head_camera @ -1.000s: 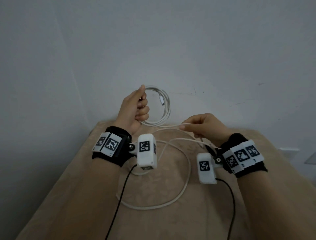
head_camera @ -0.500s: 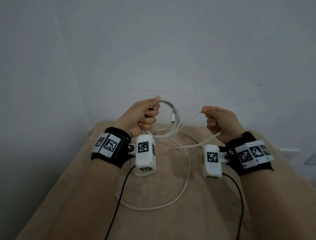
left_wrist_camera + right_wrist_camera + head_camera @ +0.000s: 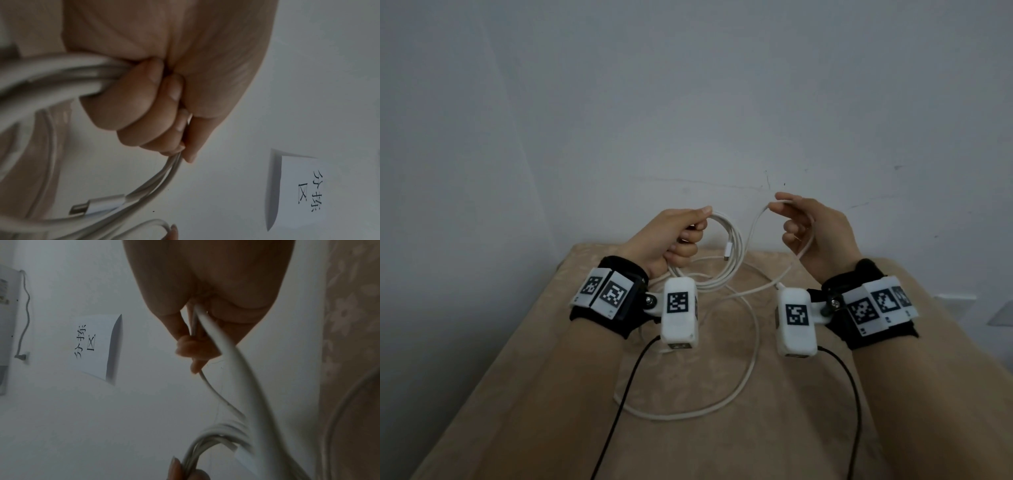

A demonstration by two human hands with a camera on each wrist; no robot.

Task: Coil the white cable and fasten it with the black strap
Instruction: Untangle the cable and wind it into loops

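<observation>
White cable (image 3: 726,270), part-coiled: loops clenched in left hand (image 3: 667,238), raised over the table's far end; right hand (image 3: 815,233), just right, pinches the free run, slack trailing near across the table (image 3: 551,394).

2 hands (image 3: 674,236) (image 3: 815,236), 1 white cable (image 3: 751,346) — 1 paper sign (image 3: 292,186)

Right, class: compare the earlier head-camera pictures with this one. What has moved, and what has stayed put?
The right hand has risen from just above the table, drawing a strand of the white cable up level with the left hand, its fingers pinching the strand throughout. The left hand has drifted slightly right. Unchanged: the left hand grips the finished loops, and the loose loop lies on the beige cloth.
</observation>
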